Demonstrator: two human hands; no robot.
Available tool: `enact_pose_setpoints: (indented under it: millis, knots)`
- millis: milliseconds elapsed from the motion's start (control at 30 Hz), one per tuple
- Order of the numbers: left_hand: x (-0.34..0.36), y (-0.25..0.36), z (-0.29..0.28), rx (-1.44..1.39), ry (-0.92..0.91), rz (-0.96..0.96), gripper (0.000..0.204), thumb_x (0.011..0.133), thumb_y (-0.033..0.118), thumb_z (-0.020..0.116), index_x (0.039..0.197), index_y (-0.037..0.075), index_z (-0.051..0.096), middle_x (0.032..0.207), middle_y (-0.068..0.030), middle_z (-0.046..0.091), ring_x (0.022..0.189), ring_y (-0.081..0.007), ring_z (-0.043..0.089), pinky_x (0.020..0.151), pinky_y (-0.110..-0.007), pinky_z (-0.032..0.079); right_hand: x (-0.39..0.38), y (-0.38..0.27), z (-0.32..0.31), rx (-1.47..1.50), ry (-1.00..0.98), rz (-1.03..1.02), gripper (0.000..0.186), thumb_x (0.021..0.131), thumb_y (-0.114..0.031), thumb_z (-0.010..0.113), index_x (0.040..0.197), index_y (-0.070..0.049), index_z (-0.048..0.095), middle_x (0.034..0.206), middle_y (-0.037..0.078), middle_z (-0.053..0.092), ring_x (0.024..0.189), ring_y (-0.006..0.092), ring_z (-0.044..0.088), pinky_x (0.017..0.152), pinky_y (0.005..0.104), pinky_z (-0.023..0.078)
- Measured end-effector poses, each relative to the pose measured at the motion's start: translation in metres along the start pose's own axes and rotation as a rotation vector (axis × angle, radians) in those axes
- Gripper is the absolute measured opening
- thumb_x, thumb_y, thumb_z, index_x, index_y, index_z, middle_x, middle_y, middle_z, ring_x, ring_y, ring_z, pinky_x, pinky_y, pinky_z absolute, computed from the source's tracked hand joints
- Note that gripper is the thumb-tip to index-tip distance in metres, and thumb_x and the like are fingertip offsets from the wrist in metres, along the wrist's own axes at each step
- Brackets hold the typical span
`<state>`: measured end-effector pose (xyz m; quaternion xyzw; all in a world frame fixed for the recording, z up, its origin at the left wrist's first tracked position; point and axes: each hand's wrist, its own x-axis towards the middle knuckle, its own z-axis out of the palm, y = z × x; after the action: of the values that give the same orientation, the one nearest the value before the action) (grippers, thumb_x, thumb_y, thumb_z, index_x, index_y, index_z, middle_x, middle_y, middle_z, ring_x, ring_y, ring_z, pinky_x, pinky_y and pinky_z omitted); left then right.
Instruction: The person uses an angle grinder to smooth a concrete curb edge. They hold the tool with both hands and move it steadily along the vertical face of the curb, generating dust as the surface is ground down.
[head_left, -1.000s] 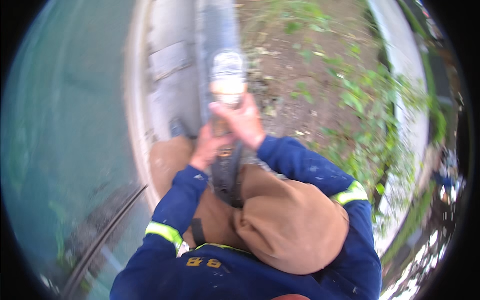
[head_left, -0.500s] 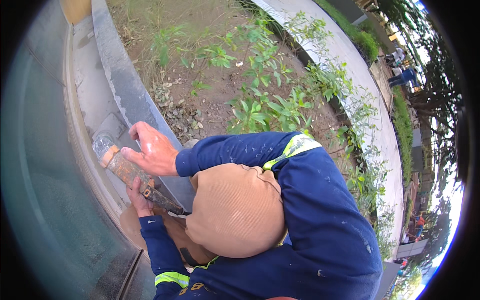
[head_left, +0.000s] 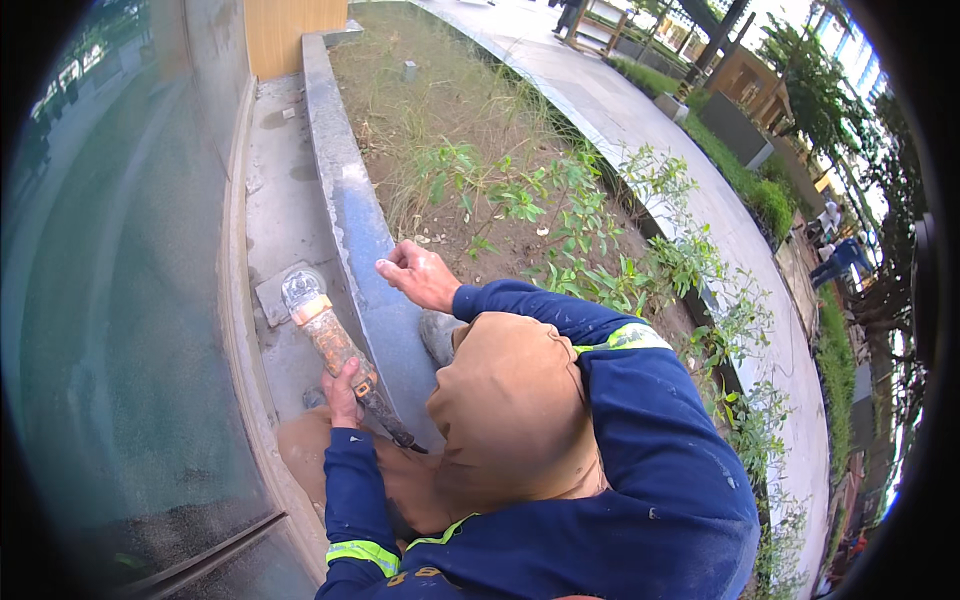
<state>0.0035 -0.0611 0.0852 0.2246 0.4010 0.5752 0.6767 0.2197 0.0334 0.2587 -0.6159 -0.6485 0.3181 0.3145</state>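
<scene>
My left hand [head_left: 342, 390] grips the body of a dusty orange angle grinder [head_left: 335, 340], whose pale head points forward over the narrow concrete channel [head_left: 280, 190] and whose black lower end lies near my knee. My right hand [head_left: 418, 276] is off the tool, fingers loosely bent and apart with nothing in them, just over the grey, blue-stained ledge [head_left: 355, 205] to the right of the grinder. A square pale slab [head_left: 272, 303] lies beneath the grinder head. My tan-clad bent leg [head_left: 505, 400] is between my forearms.
A tinted glass panel [head_left: 120, 300] runs along the left, with a wooden panel [head_left: 280, 30] at the far end. A planter bed [head_left: 460, 190] with weeds and shrubs lies right of the ledge. Beyond it run a walkway [head_left: 720, 220] and hedges, with people [head_left: 840, 255] in the distance.
My right hand has let go of the grinder and moved right toward the ledge; my left hand still holds it. The view has turned, bringing the wooden panel and more walkway into sight.
</scene>
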Motion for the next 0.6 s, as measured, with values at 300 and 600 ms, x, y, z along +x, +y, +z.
enact_pose_setpoints:
  millis: [300,600]
  knots:
    - [0.007,0.009,0.023,-0.084,-0.005,0.058,0.041,0.086,0.02,0.077,0.116,0.003,0.056,0.089,-0.0088,0.064,0.072,-0.0203,0.067,0.061,-0.035,0.058,-0.01,0.024,-0.041,-0.017,-0.223,0.175,0.048,0.101,-0.046,0.063,0.099,0.003,0.064,0.08,0.011,0.073,0.073,0.0182,0.07,0.069,0.0341,0.057]
    - [0.021,0.001,0.031,-0.117,0.006,0.03,0.042,0.085,0.015,0.077,0.12,0.003,0.056,0.092,-0.0069,0.065,0.07,-0.0177,0.067,0.06,-0.034,0.058,0.001,0.091,-0.048,0.052,-0.332,0.394,0.051,0.101,-0.048,0.061,0.108,0.002,0.065,0.087,0.011,0.07,0.075,0.0192,0.069,0.066,0.0328,0.057]
